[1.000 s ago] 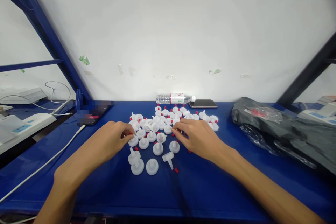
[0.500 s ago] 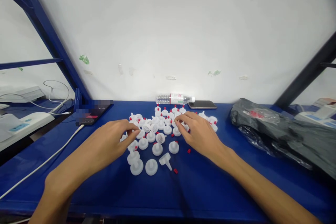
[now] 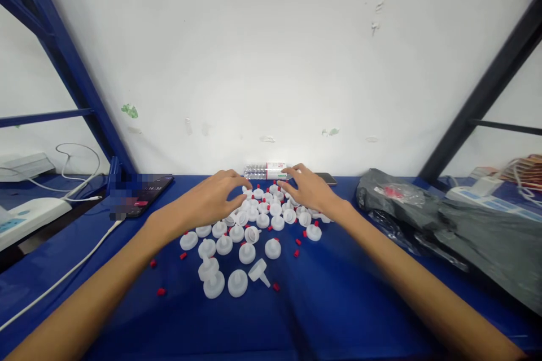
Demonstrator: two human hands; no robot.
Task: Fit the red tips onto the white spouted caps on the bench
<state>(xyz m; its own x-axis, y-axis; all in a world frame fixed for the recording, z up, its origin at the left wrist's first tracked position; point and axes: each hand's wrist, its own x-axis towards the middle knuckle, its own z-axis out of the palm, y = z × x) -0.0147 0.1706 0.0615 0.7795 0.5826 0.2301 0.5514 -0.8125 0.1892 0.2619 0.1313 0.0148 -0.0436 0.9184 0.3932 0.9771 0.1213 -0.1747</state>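
Observation:
On the blue table lies a spread of white conical nozzle caps (image 3: pixel 247 253), many with red tips. My left hand (image 3: pixel 215 198) reaches over the left back of the pile, thumb and index finger apart, with nothing visible between them. Across from it, my right hand (image 3: pixel 309 189) hovers at the right back, its fingers spread near the caps and in front of the bottle. One nozzle cap (image 3: pixel 258 271) lies on its side at the front. Loose small red caps (image 3: pixel 161 291) lie left of the pile, and another red cap (image 3: pixel 296 254) lies to the right.
A clear plastic bottle (image 3: pixel 256 171) lies against the wall, beside a phone (image 3: pixel 327 179) partly behind my right hand. Another phone (image 3: pixel 154 194) with a white cable (image 3: pixel 68 273) is at left. A grey plastic bag (image 3: pixel 474 237) covers the right side. Blue rack posts (image 3: pixel 68 67) frame the table.
Both hands have moved toward the back of the pile, the left also rightward. More loose red caps and a nozzle cap now show at the pile's sides. The view has shifted slightly.

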